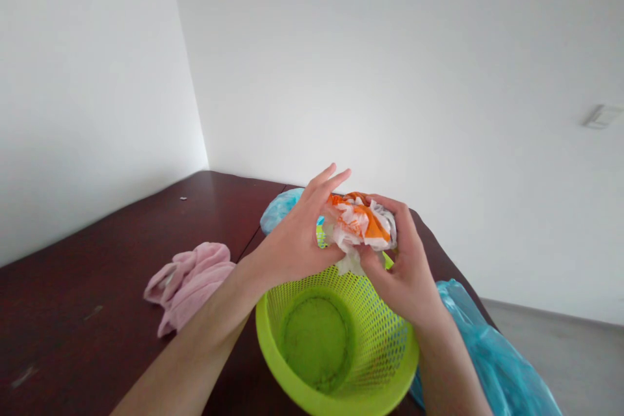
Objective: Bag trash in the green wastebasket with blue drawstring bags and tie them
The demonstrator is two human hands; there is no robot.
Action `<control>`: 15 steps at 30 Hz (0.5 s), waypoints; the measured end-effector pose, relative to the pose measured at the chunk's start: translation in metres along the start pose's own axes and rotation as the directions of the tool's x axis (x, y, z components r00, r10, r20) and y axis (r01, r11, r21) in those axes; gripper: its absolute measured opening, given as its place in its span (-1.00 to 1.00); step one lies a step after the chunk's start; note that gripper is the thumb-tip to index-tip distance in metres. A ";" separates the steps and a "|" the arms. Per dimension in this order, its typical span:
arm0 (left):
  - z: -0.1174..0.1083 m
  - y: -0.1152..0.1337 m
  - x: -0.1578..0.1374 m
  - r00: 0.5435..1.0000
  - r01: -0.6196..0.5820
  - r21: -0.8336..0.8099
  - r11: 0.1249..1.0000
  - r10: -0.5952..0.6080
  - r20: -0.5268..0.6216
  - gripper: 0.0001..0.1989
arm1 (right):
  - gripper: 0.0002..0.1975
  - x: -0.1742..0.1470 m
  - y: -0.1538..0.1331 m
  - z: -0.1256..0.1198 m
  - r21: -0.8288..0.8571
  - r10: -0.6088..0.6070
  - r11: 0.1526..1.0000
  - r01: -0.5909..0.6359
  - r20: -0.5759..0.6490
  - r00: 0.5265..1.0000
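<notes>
A crumpled white and orange plastic bag [363, 221] is bunched up above the far rim of a green perforated basket [273, 344]. My right hand [402, 266] is closed round the bag's right side, thumb below and fingers behind. On the other side my left hand [305, 227] has its fingers stretched out and apart, close to the bag's left edge; whether its thumb touches the plastic is hard to see. The basket's round bottom shows between my forearms, with nothing lying on it.
A pink cloth [199, 279] lies crumpled on the dark red table [97, 273] at left. One blue plastic bag [280, 208] sits behind the basket, and a larger blue bag [497, 351] is at its right. White walls meet behind the table.
</notes>
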State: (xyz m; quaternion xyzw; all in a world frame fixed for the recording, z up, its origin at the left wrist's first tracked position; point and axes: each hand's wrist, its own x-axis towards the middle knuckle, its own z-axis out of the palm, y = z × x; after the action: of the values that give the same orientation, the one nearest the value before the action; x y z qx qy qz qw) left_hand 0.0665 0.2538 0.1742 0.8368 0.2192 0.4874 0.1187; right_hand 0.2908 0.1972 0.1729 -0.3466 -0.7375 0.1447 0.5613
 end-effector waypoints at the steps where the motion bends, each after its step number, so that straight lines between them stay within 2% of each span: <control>1: 0.000 0.000 0.000 1.000 0.019 0.040 0.999 -0.020 0.018 0.18 | -0.34 0.000 -0.002 -0.001 -0.035 -0.024 0.999 0.025 0.037 0.999; 4: 0.000 0.005 0.001 0.995 0.072 0.114 0.991 -0.079 0.058 0.10 | -0.19 -0.002 -0.007 -0.005 -0.102 -0.021 0.994 0.038 0.165 0.986; 8: 0.002 0.013 0.004 0.989 0.117 0.038 0.992 -0.120 0.092 -0.07 | -0.07 -0.005 -0.007 -0.007 -0.109 0.047 0.994 -0.020 0.260 0.965; 11: 0.003 0.018 0.006 0.978 0.173 0.008 0.985 -0.172 0.119 -0.12 | -0.20 -0.004 -0.004 -0.011 -0.064 0.074 0.996 -0.061 0.229 0.971; 13: 0.003 0.019 0.006 0.963 0.223 0.036 0.974 -0.226 0.150 -0.17 | -0.34 -0.001 -0.001 -0.018 -0.021 0.097 0.995 -0.095 0.205 0.974; 15: 0.002 0.017 0.004 0.941 0.265 0.094 0.960 -0.279 0.192 -0.13 | -0.44 0.003 0.005 -0.029 0.006 0.132 0.991 -0.134 0.160 0.978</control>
State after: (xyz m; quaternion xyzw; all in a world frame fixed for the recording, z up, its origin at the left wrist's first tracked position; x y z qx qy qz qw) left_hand 0.0740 0.2408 0.1833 0.8473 0.3354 0.3709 0.1788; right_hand 0.3193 0.1976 0.1822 -0.3777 -0.7540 0.2152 0.4925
